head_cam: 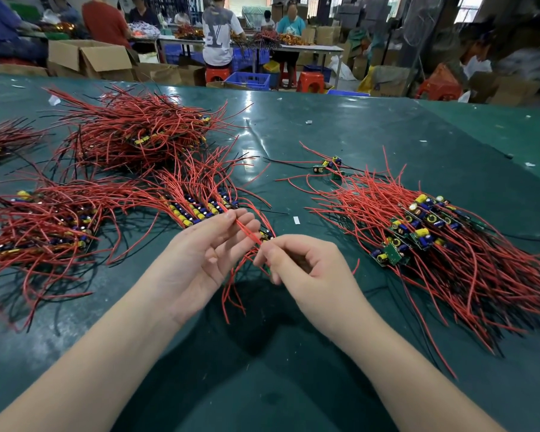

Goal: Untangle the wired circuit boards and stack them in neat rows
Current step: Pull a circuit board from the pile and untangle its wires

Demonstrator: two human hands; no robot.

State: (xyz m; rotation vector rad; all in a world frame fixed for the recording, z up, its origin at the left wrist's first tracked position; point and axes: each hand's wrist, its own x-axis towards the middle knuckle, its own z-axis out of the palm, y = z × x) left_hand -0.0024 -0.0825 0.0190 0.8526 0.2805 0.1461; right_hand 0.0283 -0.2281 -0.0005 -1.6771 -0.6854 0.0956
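From the head view, your left hand [214,251] pinches the red wires [247,233] while your right hand [306,266] grips the circuit board [266,235], just right of the neat row [197,210] on the counter [340,126]. Draw the wires straight, slowly, before laying it alongside that row.

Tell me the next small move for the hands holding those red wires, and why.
Probably draw the thin red wires straight through the left hand while the right hand keeps the small green circuit board. The wires are pinched between both hands, loose ends dangle curled below, and the neat row of boards with yellow and blue capacitors lies just beyond, ready for the next one.
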